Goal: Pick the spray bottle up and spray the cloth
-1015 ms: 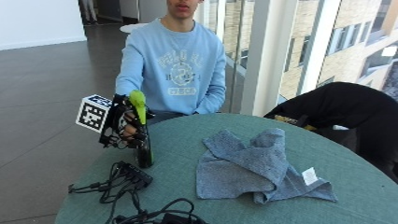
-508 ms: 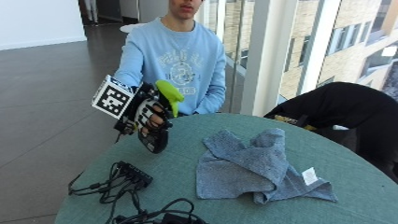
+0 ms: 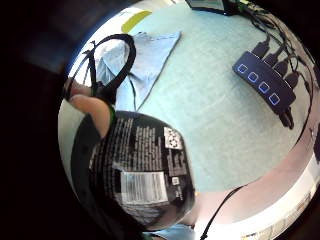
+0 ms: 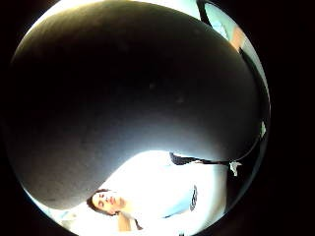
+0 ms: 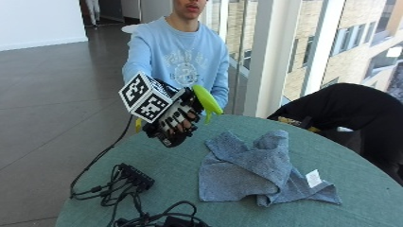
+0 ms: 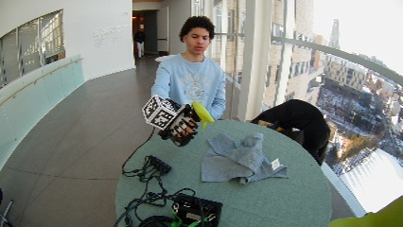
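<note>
Spray bottle (image 5: 189,111) lifted off the bench (image 5: 353,189), tilted toward the cloth (image 5: 261,168).

Outside view: the gloved right hand (image 5: 170,118) holds the black bottle in the air, fingers curled round its body, its yellow-green spray head leaning toward the crumpled blue-grey cloth lying apart on the green bench; a black cable hub (image 5: 135,176) lies near the bench edge. Wide outside view: the bottle hangs above the bench's near-person side, well clear of the cloth. Little-finger palm view: the bottle's label fills the foreground, a bare fingertip against it, with cloth and hub on the bench beyond. Thumb palm view: the dark bottle body blocks most of the view.
</note>
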`<move>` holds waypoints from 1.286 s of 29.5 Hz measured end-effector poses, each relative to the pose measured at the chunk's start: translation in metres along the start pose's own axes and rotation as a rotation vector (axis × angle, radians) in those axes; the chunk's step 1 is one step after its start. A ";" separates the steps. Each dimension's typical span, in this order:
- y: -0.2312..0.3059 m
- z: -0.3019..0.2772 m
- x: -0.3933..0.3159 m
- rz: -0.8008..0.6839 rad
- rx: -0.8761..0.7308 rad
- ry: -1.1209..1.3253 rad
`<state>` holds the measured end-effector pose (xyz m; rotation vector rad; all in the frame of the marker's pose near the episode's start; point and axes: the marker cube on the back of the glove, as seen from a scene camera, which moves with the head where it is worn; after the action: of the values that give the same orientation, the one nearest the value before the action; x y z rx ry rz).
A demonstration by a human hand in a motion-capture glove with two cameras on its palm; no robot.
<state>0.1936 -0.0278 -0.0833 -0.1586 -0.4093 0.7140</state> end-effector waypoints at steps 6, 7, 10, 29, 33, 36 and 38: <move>-0.007 0.006 -0.013 0.035 -0.052 0.054; -0.007 0.006 -0.014 0.040 -0.054 0.056; -0.009 0.008 -0.017 0.054 -0.060 0.059; -0.013 0.016 -0.031 0.085 -0.087 0.138; -0.014 0.016 -0.032 0.090 -0.074 0.148; -0.014 0.016 -0.033 0.092 -0.067 0.153; -0.014 0.016 -0.034 0.092 -0.065 0.154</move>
<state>0.1725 -0.0606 -0.0757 -0.2929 -0.2797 0.7742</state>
